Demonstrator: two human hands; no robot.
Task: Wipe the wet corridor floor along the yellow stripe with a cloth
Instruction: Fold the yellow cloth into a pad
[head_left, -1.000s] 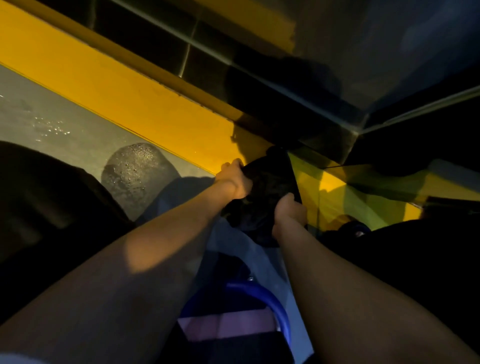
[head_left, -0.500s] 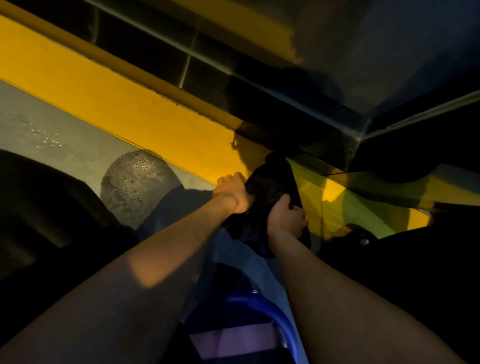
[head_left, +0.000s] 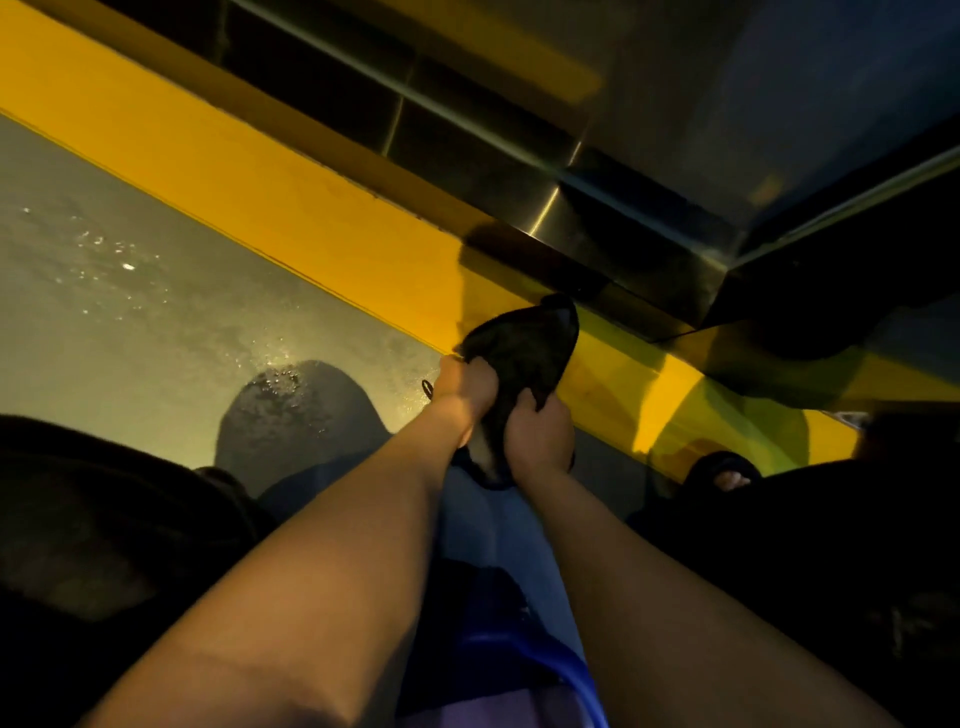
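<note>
Gripping dark cloth (head_left: 524, 353) — left hand (head_left: 465, 384), right hand (head_left: 537, 441) | over yellow stripe (head_left: 270, 192) edge | wet floor (head_left: 130, 312) leftward

At frame centre, the left hand (head_left: 464, 387) and right hand (head_left: 537, 439) gripped a dark bunched cloth (head_left: 524, 348) over the diagonal yellow floor stripe (head_left: 249, 182), beside wet grey floor (head_left: 130, 312).

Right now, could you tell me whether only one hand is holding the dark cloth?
No, both the left hand and the right hand grip the dark cloth beside the yellow stripe.
</note>
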